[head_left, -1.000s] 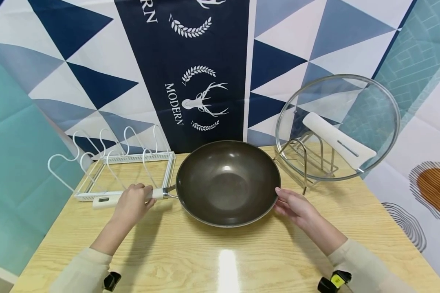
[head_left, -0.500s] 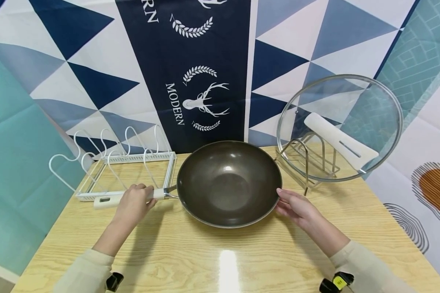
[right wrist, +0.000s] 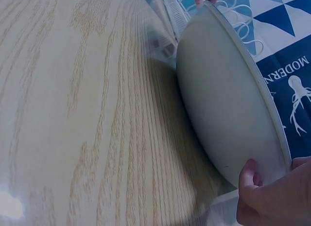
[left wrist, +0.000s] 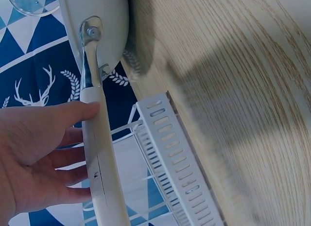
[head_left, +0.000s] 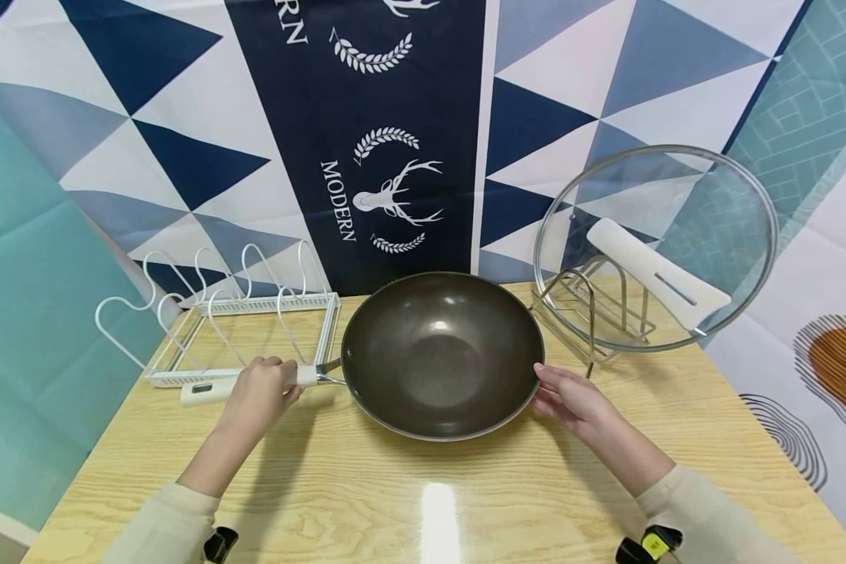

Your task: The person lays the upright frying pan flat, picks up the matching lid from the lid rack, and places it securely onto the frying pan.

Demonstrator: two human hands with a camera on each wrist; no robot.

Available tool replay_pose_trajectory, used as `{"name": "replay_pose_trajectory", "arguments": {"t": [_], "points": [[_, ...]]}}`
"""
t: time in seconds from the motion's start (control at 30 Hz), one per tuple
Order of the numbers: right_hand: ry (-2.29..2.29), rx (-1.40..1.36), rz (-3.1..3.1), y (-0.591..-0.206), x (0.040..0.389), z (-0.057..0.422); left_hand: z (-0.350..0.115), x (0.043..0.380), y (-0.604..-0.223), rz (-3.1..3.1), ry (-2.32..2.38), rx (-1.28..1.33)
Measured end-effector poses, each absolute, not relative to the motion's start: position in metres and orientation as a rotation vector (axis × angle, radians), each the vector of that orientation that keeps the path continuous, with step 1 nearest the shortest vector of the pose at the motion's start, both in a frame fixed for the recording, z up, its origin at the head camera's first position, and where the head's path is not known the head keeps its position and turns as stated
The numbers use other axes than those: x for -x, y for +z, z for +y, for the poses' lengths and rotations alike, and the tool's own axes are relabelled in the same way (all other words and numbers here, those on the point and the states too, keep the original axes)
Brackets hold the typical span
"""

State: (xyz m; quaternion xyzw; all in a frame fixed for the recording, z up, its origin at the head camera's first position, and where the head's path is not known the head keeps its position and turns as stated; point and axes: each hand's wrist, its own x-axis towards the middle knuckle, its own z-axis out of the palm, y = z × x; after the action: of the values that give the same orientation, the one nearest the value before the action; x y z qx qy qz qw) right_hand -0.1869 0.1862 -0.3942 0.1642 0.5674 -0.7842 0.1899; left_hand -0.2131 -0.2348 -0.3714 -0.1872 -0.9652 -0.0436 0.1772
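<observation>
Left hand [head_left: 261,389] wraps around the white handle [head_left: 207,388] of a dark wok [head_left: 440,352], fingers curled over the top near the metal neck; the left wrist view shows the thumb laid along the handle and the fingers bent behind it. Right hand [head_left: 571,398] rests against the opposite rim of the wok, fingers fairly straight and pointing inward, the thumb pressed to the pale outer wall in the right wrist view, though whether the fingers hook under the rim cannot be told from here. Both forearms, in cream sleeves, reach forward from the near edge of the wooden table [head_left: 465,501], angled toward each other. The wok sits at the centre of the table, between a white wire rack [head_left: 247,321] at left and a metal stand [head_left: 592,313] at right that props a glass lid [head_left: 656,247] upright. A patterned blue and white cloth [head_left: 388,141] hangs behind. Compared with a second ago, hands and wok keep the same places and grips; only the view has shifted very slightly.
</observation>
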Motion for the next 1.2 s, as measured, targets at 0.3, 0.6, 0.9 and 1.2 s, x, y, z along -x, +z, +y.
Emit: {"name": "replay_pose_trajectory", "arguments": {"t": [0.3, 0.6, 0.9, 1.2], "points": [[-2.198, -0.464, 1.6, -0.393, 0.192, 0.185, -0.238, 0.213, -0.375, -2.762, -0.184, 0.491], [-2.176, -0.462, 1.603, -0.395, 0.196, 0.184, -0.246, 0.213, -0.375, -2.79, -0.257, 0.486], [-2.151, -0.469, 1.639, -0.397, 0.194, 0.19, -0.246, 0.224, -0.371, -2.771, -0.234, 0.553], [-2.105, -0.453, 1.675, -0.4, 0.192, 0.188, -0.249, 0.223, -0.369, -2.79, -0.217, 0.534]]}}
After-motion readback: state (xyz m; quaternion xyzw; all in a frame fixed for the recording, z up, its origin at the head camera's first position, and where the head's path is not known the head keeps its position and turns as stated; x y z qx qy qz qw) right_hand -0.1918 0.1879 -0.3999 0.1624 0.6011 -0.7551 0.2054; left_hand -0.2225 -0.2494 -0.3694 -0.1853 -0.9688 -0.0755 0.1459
